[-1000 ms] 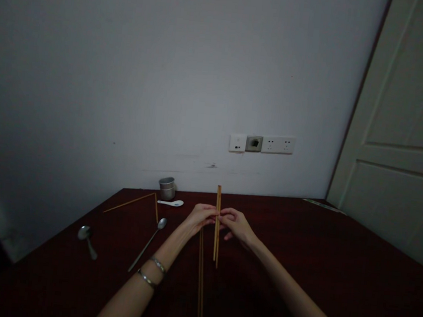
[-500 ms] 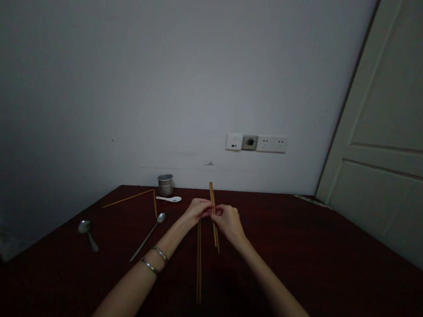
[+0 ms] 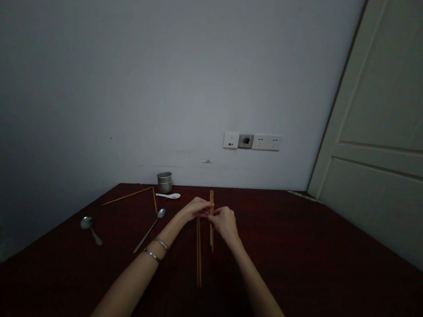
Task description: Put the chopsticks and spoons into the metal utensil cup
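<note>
Between my two hands a pair of wooden chopsticks (image 3: 211, 235) is held nearly upright in the view, above the dark red table (image 3: 281, 245). My left hand (image 3: 198, 208) pinches them from the left, two bracelets on its wrist. From the right, my right hand (image 3: 225, 221) grips the same chopsticks with closed fingers. Just left of them, a second pair of chopsticks (image 3: 199, 257) lies side by side on the table, its far end partly hidden under my left hand.
To the left lie a long-handled metal spoon (image 3: 161, 213), another metal spoon (image 3: 87, 223), a white spoon (image 3: 170, 195) and two chopsticks (image 3: 129, 196) set at an angle. A metal cup (image 3: 164, 182) stands near the wall. Sockets (image 3: 260, 142) are on the wall; a thin strip (image 3: 303, 196) lies back right.
The held chopsticks have turned from a slant to more upright, and their top end sits slightly lower. Both hands stay on them. The whole view has shifted a little.
</note>
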`<state>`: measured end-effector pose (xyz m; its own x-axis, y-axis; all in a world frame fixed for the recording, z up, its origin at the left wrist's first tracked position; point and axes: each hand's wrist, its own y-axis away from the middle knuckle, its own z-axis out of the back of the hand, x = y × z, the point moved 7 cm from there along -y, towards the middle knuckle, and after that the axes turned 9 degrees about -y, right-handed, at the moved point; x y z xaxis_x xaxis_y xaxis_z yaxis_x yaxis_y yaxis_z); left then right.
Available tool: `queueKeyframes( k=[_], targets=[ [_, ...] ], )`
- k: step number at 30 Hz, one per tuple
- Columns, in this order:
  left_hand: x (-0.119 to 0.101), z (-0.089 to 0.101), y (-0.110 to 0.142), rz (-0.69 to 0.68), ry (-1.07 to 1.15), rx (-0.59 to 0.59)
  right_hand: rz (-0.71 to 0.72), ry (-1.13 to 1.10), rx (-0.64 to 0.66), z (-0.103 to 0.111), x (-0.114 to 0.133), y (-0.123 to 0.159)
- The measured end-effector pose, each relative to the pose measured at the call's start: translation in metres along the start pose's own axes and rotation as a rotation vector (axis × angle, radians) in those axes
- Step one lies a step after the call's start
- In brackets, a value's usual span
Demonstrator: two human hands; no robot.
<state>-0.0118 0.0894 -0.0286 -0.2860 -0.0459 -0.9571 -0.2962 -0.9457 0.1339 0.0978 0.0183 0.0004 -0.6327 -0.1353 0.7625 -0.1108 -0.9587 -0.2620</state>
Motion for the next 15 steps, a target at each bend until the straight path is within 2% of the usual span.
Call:
queueKeyframes(
  k=[4, 8, 11, 15],
  targets=[
    [0.003, 0.028, -0.003, 0.004, -0.161, -0.132, -0.019, 0.105, 0.028, -0.007, -0.004, 0.016],
    [0.015, 0.052, -0.008, 0.03, -0.207, -0.224, 0.01, 0.226, 0.129, -0.023, -0.004, 0.034],
    [0.027, 0.058, -0.011, 0.068, -0.217, -0.244, 0.009, 0.273, 0.198, -0.033, -0.006, 0.042],
    [0.036, 0.059, -0.013, 0.097, -0.213, -0.253, 0.037, 0.303, 0.207, -0.039, -0.003, 0.047]
  ],
)
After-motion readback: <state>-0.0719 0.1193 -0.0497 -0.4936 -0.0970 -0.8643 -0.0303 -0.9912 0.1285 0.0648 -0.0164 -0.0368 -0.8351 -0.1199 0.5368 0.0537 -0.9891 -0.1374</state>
